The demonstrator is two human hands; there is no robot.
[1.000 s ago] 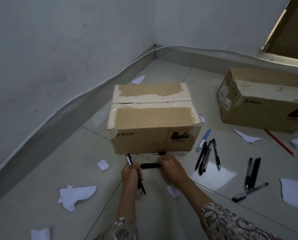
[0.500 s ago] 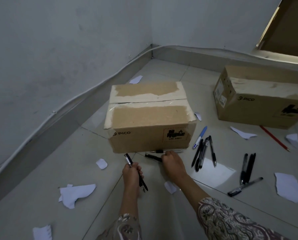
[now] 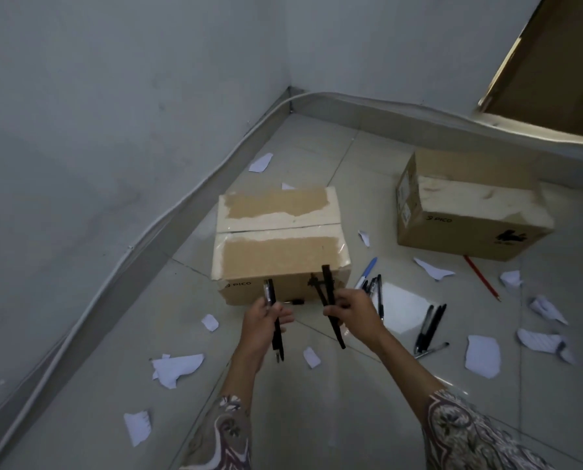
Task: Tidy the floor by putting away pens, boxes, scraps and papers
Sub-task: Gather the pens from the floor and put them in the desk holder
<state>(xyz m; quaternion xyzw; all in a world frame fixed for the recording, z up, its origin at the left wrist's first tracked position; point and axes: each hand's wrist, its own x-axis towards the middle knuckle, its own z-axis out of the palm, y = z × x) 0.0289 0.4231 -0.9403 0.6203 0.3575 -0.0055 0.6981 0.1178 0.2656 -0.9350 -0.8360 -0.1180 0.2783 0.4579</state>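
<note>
My left hand [image 3: 261, 325] is shut on black pens [image 3: 275, 329] held upright. My right hand [image 3: 352, 310] grips other black pens [image 3: 330, 303], raised in front of the near cardboard box [image 3: 279, 242], whose flaps are closed. A second closed cardboard box [image 3: 466, 215] stands at the right. More pens lie on the floor: a blue-and-white one [image 3: 367, 271], a dark bunch [image 3: 376, 288] behind my right hand, and another group [image 3: 430, 329] further right. A red pencil [image 3: 481, 278] lies by the second box. White paper scraps [image 3: 176, 368] are scattered over the tiles.
Grey walls meet in a corner [image 3: 290, 100] beyond the boxes, with a cable along the skirting. A wooden door [image 3: 554, 69] is at the top right. A white sheet [image 3: 402, 308] lies flat on the floor beside my right hand. Larger scraps [image 3: 483, 356] lie at the right.
My right hand has picked pens up off the floor in front of the box and lifted them. Both hands have risen from floor level, and the view has pulled back.
</note>
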